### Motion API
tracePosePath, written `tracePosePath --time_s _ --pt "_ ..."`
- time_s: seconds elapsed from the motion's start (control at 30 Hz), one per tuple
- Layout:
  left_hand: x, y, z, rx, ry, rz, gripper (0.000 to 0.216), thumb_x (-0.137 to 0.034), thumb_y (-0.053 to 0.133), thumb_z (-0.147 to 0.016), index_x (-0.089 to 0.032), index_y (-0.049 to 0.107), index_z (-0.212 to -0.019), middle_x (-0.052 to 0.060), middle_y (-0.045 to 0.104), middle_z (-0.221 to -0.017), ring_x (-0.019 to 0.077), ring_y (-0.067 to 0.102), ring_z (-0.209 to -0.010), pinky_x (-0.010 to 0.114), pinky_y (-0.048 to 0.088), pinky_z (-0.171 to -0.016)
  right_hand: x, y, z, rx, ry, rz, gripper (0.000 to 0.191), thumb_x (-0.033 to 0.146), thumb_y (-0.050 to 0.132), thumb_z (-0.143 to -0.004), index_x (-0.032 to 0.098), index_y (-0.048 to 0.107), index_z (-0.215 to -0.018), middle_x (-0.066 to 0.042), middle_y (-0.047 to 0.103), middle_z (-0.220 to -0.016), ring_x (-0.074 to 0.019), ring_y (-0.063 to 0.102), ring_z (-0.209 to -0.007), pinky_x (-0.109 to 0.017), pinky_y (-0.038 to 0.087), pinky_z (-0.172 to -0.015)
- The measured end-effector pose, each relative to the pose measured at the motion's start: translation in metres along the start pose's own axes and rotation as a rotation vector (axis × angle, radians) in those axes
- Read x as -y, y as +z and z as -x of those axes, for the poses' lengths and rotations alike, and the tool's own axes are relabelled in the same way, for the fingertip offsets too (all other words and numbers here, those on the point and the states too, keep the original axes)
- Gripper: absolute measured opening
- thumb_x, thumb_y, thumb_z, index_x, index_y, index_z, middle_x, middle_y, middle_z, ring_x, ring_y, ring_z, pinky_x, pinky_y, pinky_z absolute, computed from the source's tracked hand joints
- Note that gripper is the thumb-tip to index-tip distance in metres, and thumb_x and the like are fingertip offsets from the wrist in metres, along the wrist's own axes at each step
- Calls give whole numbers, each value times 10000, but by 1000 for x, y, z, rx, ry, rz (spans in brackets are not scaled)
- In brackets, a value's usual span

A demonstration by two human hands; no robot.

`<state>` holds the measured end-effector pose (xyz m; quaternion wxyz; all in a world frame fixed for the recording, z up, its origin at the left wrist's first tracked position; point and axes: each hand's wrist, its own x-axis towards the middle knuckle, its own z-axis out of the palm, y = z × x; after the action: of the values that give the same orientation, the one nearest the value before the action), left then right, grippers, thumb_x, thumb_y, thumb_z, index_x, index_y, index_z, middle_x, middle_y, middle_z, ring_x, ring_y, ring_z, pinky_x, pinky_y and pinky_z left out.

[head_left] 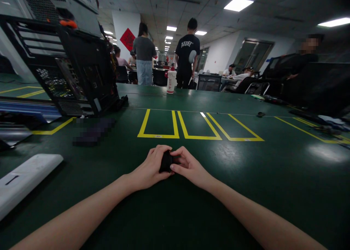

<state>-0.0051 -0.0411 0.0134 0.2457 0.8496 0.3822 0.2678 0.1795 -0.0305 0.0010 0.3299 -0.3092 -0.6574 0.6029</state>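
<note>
Between my two hands is a small, black, rounded object (pixel 165 163), just above or on the green tabletop; its exact kind cannot be made out. My left hand (pixel 150 168) wraps around its left side, with the thumb below and the fingers over the top. From the right, my right hand (pixel 188 166) pinches the object's edge between thumb and fingertips. My fingers hide part of it. Ahead of both hands, yellow tape outlines (pixel 158 136) mark the table.
An opened black computer case (pixel 82 71) stands at the left, near a pixelated dark item (pixel 94 132) and a long white box (pixel 30 173). Farther back are a white cup with a red top (pixel 171 83) and a small dark round piece (pixel 260 114). Several people are beyond the table.
</note>
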Motion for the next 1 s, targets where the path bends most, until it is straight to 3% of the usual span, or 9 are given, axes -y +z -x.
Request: tracePosePath --time_s 0.13,0.37,0.6,0.8,1.0 --pt "0 -1 0 -5 1 0 531 -247 590 -749 -260 301 -1193 83 415 -1152 269 444 -1050 464 409 -849 -1 1 -1 -42 11 34 186 286 527 -790 224 445 -945 -12 500 -975 -149 566 -867 -307 487 -722" --pt "-1 -1 0 3 -5 8 520 -230 590 -749 -245 307 -1186 83 416 -1155 256 439 -1055 448 403 -866 1 2 -2 -67 9 83 263 231 531 -787 230 451 -1037 -31 477 -1076 -173 512 -993 -358 456 -833" --pt "1 1 0 1 -3 -3 518 -227 575 -759 -258 296 -1195 88 398 -1171 278 430 -1061 481 406 -848 0 1 0 -1 1 8 299 220 592 -742 226 423 -989 -22 491 -1038 -176 518 -1007 -356 468 -824" --pt "0 1 0 2 -20 5 531 -241 588 -752 -266 294 -1193 84 399 -1171 279 428 -1071 486 407 -858 -1 2 0 -57 14 54 199 293 524 -790 234 443 -962 -23 495 -1016 -174 552 -926 -346 487 -758" --pt "-2 0 0 7 -14 8 517 -235 590 -754 -254 307 -1186 78 417 -1158 256 440 -1060 453 406 -868 5 2 0 -64 19 102 249 259 518 -795 238 452 -1034 -30 474 -1084 -182 508 -1008 -380 452 -851"
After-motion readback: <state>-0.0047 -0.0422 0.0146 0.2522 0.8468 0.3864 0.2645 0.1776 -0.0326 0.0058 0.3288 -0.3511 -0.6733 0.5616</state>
